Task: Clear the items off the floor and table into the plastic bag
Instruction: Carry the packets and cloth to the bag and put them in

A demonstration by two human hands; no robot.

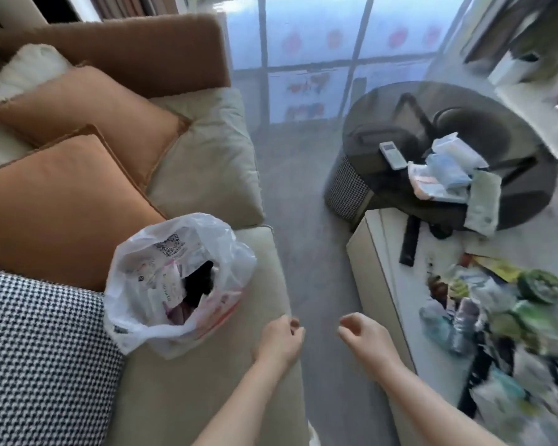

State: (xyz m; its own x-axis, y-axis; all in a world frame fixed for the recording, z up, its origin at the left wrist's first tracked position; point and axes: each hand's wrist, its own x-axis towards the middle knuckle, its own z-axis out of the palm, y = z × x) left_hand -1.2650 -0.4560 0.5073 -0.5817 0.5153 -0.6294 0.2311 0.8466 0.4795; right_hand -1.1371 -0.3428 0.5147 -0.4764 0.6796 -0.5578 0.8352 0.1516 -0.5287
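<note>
Both hands empty: left hand (pixel 279 341) hangs with fingers loosely curled, over the front edge of the beige sofa seat (pixel 161 391); right hand (pixel 366 338) the same, over the grey floor (pixel 306 252) in the gap between sofa and desk.

Thin white plastic bag (pixel 174 284), mouth open upward and already part full, sits on the sofa seat just beside the left hand, close to the seat's front edge. Black-and-white houndstooth cushion (pixel 36 355) is at its left.

Risks:
- Bag is limp and unsupported. A one-handed drop could fold the rim shut or tip it off the seat edge onto the floor. I'd hold the rim with the left.
- Pile of mixed wrappers and packets (pixel 503 320) on the white rectangular desk (pixel 380 262) is loose and blurred here; can't itemise it. Grabbing a bunch likely sheds pieces over the desk's near edge.
- Black strip-shaped object (pixel 409 241) lies toward the desk's far end; can't tell what it is.

Room: floor lane between sofa and desk is narrow but open for reach across.

Farther: round dark glass desk (pixel 384 123) carries pale tissue packs (pixel 448 165) and a white remote (pixel 393 155); one pack overhangs its near edge and could slide off.
</note>
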